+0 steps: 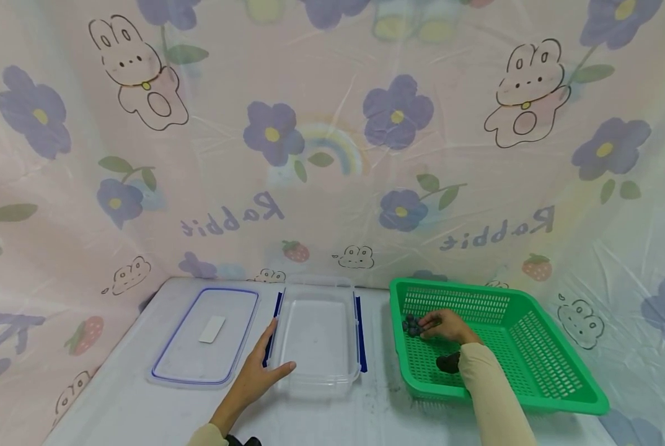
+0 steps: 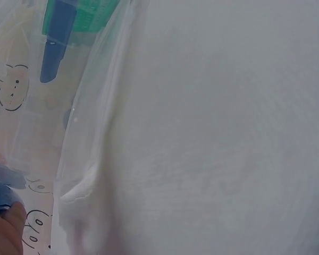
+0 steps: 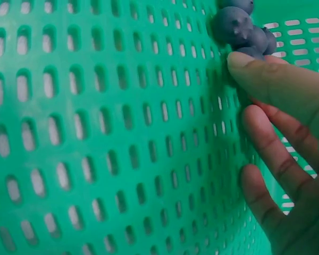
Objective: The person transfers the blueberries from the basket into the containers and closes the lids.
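Inside the green plastic basket, my right hand reaches to a small cluster of blueberries by the left wall. In the right wrist view, its thumb and index finger pinch the lowest blueberry, the other fingers loosely bent below. My left hand rests against the left side of a clear plastic container, thumb and fingers spread straight. A fingertip touches a blue side clip in the left wrist view. The container stands uncovered with its blue clips folded out.
A clear lid with a blue seal lies flat on the left, a white label on it. All of this stands on a white-covered table. A printed rabbit-and-flower curtain hangs behind and along both sides.
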A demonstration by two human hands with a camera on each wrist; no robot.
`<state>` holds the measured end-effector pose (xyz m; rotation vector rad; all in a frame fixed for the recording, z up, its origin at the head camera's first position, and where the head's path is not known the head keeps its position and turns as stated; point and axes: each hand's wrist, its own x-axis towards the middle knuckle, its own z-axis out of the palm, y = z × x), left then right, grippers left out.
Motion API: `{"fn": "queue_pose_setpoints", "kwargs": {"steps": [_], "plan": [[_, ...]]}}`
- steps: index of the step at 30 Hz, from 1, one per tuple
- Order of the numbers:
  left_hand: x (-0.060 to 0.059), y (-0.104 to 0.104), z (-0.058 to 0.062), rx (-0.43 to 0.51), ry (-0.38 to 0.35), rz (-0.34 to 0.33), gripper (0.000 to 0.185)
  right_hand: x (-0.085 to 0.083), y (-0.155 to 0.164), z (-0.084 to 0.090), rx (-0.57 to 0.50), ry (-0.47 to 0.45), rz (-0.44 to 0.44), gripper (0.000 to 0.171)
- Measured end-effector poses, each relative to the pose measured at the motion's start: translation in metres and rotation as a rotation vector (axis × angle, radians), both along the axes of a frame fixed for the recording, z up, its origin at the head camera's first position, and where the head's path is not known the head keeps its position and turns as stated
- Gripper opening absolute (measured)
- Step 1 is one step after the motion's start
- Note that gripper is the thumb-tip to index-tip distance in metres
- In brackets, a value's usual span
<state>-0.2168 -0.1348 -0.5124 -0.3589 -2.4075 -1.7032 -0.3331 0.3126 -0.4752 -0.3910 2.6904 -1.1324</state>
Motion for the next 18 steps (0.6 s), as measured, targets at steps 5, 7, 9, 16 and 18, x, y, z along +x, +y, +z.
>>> {"fn": "queue_pose_setpoints", "kwargs": {"steps": [5,7,9,16,18], "plan": [[0.001,0.000,0.000,-0.005,0.002,-0.009,0.093,-0.001,-0.001,0.001,-0.008,-0.008,-0.015,0.024],[0.002,0.000,0.001,-0.001,-0.010,-0.011,0.094,-0.002,-0.002,0.001,-0.013,-0.012,-0.021,0.024],[0.002,0.000,0.001,0.002,-0.022,-0.012,0.094,-0.002,-0.004,0.003,-0.023,-0.015,-0.024,0.023],[0.002,-0.002,0.005,-0.068,-0.013,-0.006,0.095,-0.004,-0.006,0.009,-0.053,-0.016,-0.033,0.027],[0.001,-0.003,0.006,-0.113,0.005,0.000,0.095,-0.004,-0.006,0.011,-0.067,-0.015,-0.033,0.027]]}}
